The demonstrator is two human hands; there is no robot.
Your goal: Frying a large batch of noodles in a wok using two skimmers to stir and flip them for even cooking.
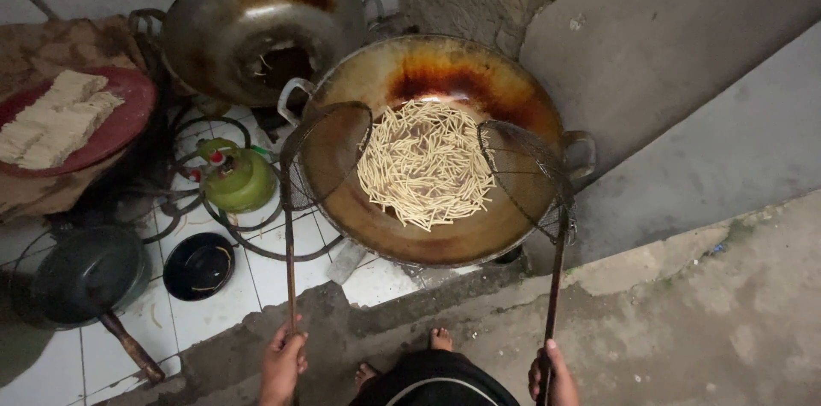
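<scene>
Large wok (513, 226): held pale noodle strips (425, 162); your left hand (284, 361) and right hand (554, 376) each gripped a wire skimmer's (329, 145) handle; second wok (256, 26): scraps

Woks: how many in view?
2. One wok sits in the middle, holding oil and pale strips, with a wire skimmer from the left hand and right hand at each side. The second wok sits behind it, upper left. None seem hidden.

Two long-handled wire mesh skimmers: left skimmer (325, 154) tilted over the wok's 9 o'clock rim; right skimmer (526, 175) tilted at 3 o'clock. Pale noodle sticks (425, 164) lie between them.
</scene>
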